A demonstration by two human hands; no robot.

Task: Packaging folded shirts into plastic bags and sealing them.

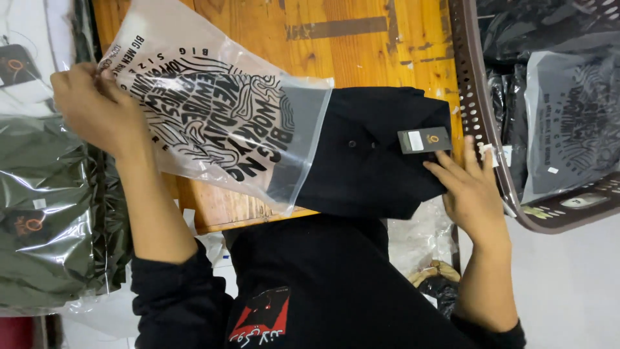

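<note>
Folded black shirt (361, 155) half inside printed poly bag (213, 110); your left hand (97, 106) pinches bag end, right hand (471, 190) lies flat, fingers spread, on shirt. Risk: collar bunching at bag mouth.

Worn orange wooden table (361, 39), pale floor (568, 284)

A worn orange-brown wooden table (361, 39) with darker scuffed streaks across its planks carries the things. A folded black garment (368, 161) with a small dark card tag lies on it, overhanging the near edge towards the right corner, its left end inside a clear plastic bag with bold black printed swirls (213, 110) that stretches away to the table's left edge. A brown perforated plastic basket (475, 110) stands just beside the table's right edge.
</note>
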